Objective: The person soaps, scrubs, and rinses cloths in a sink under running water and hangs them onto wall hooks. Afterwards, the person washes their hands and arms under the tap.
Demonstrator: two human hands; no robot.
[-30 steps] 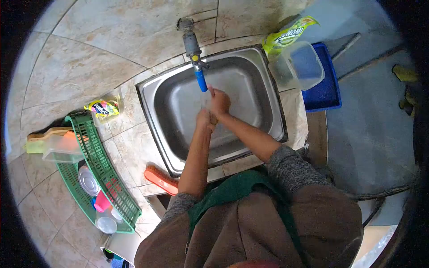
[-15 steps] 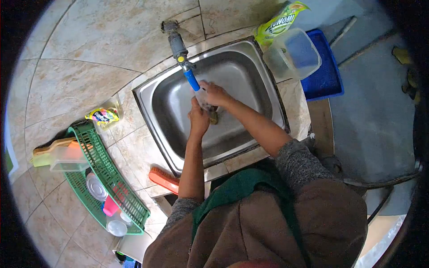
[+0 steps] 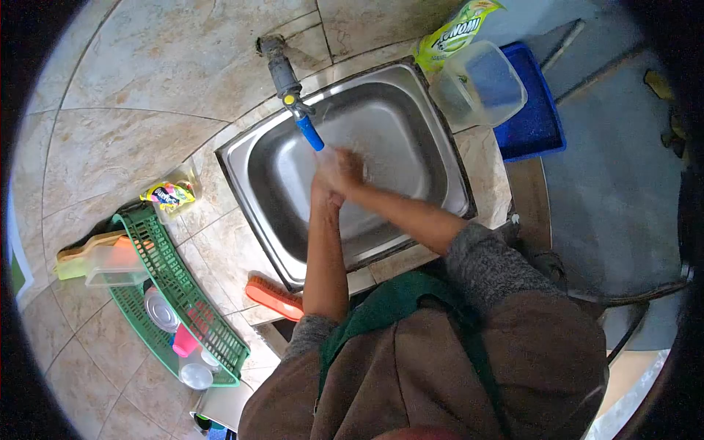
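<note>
Both of my hands are together over the steel sink (image 3: 396, 125), just below the blue-tipped tap (image 3: 309, 132). Water runs from the tap onto them. My left hand (image 3: 325, 185) is on the left and partly covered by the other. My right hand (image 3: 347, 173) lies across it, smeared by motion. The fingers of both are hidden or blurred, and I cannot make out anything between them.
An orange brush (image 3: 273, 298) lies at the sink's lower left corner. Farther left stands a green basket (image 3: 180, 271) of dishes, near a small yellow packet (image 3: 169, 193). A clear container (image 3: 495, 84), a blue tray (image 3: 532, 136) and a green pouch (image 3: 456, 35) are at the right.
Half a second ago my hands were apart under the tap, with a small brownish thing below them; now they are pressed together and that thing is out of sight. The view has shifted slightly.
</note>
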